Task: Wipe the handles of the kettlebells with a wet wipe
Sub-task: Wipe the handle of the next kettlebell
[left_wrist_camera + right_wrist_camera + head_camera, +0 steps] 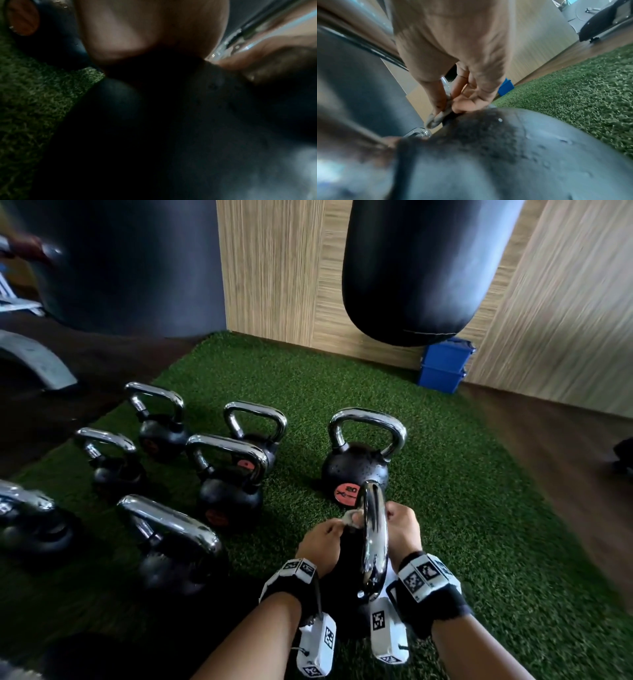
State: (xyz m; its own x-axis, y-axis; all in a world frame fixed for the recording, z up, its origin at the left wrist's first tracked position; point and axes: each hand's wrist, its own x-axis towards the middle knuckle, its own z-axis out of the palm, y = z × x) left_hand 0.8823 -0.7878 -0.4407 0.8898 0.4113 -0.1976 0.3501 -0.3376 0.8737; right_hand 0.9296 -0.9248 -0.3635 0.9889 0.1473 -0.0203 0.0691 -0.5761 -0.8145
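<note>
Dim, blurred, edge-warped wide-angle views

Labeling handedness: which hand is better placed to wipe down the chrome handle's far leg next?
Probably the right hand: its fingers pinch the wet wipe at the near kettlebell's handle. The left hand also holds the wipe.

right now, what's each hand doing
Left hand: pinching the wet wipe beside the kettlebell handle.
Right hand: pinching the same wipe.
</note>
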